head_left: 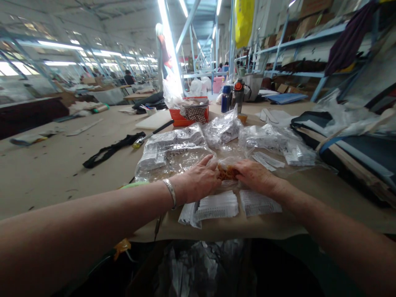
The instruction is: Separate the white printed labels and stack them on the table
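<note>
A small clear plastic bag of rubber bands (pixel 227 172), orange-brown in colour, lies on the table between my two hands. My left hand (pixel 199 179), with a silver bangle at the wrist, has its fingers curled on the bag's left edge. On the other side, the fingers of my right hand (pixel 255 175) are bent over the bag's right edge, their tips partly hidden. Just in front of my hands lie a stack of printed white labels (pixel 218 206) and a smaller stack of labels (pixel 260 203).
Clear bags of labels (pixel 176 148) spread behind my hands. A black fabric strip (pixel 113 149) lies left, near a yellow-handled tool (pixel 140 142). Further back stand a red box (pixel 177 117) and two bottles (pixel 226 99). Dark bundled pieces (pixel 355 152) lie right.
</note>
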`<state>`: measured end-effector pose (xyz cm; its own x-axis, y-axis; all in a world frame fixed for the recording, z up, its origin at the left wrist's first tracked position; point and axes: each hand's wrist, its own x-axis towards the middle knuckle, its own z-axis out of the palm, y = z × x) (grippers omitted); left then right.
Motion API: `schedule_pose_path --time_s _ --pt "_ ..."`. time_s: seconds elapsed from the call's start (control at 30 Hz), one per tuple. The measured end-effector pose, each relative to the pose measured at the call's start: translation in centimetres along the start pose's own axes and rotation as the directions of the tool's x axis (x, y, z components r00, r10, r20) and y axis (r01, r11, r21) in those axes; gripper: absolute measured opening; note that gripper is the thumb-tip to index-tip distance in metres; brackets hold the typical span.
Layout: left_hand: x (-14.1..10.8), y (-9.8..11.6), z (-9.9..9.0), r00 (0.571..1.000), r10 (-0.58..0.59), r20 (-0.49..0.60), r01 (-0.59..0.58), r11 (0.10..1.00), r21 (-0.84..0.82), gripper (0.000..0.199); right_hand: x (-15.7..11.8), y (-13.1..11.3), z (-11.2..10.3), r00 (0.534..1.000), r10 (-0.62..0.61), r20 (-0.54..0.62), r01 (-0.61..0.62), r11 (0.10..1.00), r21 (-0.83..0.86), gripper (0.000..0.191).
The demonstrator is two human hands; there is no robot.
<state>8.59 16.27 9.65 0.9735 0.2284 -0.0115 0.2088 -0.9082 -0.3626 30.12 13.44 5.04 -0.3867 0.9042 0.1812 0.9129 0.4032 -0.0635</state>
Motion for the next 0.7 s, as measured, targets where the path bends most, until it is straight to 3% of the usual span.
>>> schedule_pose_path --time_s 0.23,0.4,0.7 --pt "0.1 0.1 0.7 1.0 -0.015 -0.01 0.015 1.0 -0.002 0.017 0.7 -0.8 -0.9 1.0 0.007 -0.012 -0.008 0.997 -0.081 0.014" --pt "-0.1 0.1 0.5 0.999 -0.02 -0.025 0.019 1.0 -0.022 0.016 1.6 -2.2 -1.8 0.999 0.007 -0.038 -0.008 1.0 -0.031 0.016" --pt "-0.4 0.0 0.5 0.999 -0.036 0.02 0.036 0.999 -0.024 0.015 3.6 -4.3 0.7 0.997 0.079 0.021 -0.082 0.982 0.168 0.014"
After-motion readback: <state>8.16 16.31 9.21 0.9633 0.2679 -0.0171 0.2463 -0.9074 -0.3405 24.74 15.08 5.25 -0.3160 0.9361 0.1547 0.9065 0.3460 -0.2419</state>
